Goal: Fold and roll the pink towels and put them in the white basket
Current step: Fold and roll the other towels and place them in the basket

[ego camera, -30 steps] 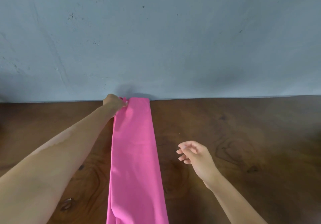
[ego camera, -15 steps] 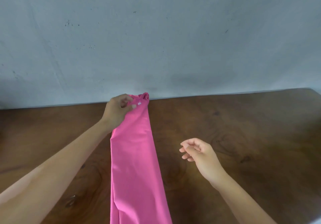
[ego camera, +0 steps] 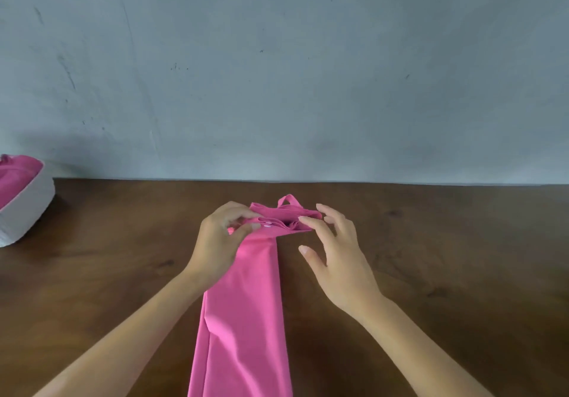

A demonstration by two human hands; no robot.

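Observation:
A pink towel (ego camera: 243,319), folded into a long narrow strip, lies on the wooden table and runs from the bottom edge toward the wall. Its far end is lifted and bunched into loose folds. My left hand (ego camera: 220,242) pinches that far end at its left side. My right hand (ego camera: 334,255) touches the bunched end from the right with its fingertips, fingers spread. The white basket (ego camera: 29,211) stands at the far left against the wall, cut by the frame edge, with pink towel (ego camera: 15,174) inside it.
The dark wooden table (ego camera: 431,258) meets a grey-blue wall (ego camera: 277,73) at its far edge. Bare wood lies on both sides of the towel strip.
My left hand has pulled the towel's far end up and back toward me, bunching it. My right hand moved in from the right to touch that end. The view shifted, showing the basket.

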